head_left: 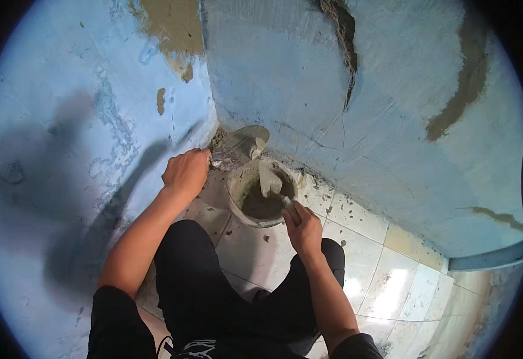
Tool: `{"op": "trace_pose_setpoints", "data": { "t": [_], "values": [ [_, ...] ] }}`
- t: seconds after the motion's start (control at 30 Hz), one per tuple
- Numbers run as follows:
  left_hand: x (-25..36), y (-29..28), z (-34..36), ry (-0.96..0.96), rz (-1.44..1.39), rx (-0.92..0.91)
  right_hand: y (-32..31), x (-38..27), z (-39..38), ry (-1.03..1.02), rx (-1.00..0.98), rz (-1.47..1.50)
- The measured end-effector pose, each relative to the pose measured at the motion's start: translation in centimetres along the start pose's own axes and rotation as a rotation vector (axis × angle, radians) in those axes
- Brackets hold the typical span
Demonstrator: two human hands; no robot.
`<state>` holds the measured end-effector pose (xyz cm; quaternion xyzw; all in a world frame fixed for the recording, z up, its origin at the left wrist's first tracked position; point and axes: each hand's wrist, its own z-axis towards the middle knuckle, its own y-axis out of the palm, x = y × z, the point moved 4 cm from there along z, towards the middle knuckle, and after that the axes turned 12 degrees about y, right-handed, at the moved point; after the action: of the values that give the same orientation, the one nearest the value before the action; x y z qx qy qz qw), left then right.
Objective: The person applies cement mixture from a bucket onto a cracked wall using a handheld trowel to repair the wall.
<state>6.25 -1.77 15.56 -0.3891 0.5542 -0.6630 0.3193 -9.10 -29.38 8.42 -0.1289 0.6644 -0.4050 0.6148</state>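
Observation:
My right hand (304, 228) is closed around the handle of a trowel (269, 180). Its pale, mortar-coated blade reaches into a round bucket (232, 194) with wet grey mortar (262, 205) at the bottom. To the left, near the wall corner, the fingers of my left hand (186, 173) are curled at the edge of a flat mortar-smeared tool (228, 158). That hand's grip is partly hidden, and the tool's exact kind is unclear. Behind the bucket, a rounded grey piece (250, 136) stands against the wall base, with a lump of mortar (258, 148) by it.
Blue walls (261, 78) meet in a corner just ahead. The right one has a deep crack (344, 36) and a filled strip of mortar (466, 78); a bare patch (174, 24) marks the left one. Crumbs of debris lie over the white floor tiles (357, 224). My knees flank the bucket.

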Motion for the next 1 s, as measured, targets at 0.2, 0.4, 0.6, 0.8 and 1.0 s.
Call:
{"op": "trace_pose_setpoints", "data": {
  "t": [0.2,0.4,0.6,0.8,1.0],
  "values": [
    [0.4,-1.1,0.2,0.076,0.197,0.015,-3.6,0.1,1.9,0.198,-0.141,0.031],
    [2.6,-1.7,0.8,0.142,0.360,-0.099,-6.2,-2.3,6.1,0.051,-0.204,-0.073],
    [4.4,-0.8,0.9,0.160,0.319,-0.132,-3.2,-1.0,6.7,-0.039,-0.128,-0.097],
    [6.0,1.3,1.3,0.096,0.117,-0.193,-1.0,0.7,4.8,0.101,-0.138,-0.036],
    [7.1,5.6,0.5,0.038,-0.081,-0.237,2.6,1.2,1.7,0.184,-0.104,0.172]
  ]
}}
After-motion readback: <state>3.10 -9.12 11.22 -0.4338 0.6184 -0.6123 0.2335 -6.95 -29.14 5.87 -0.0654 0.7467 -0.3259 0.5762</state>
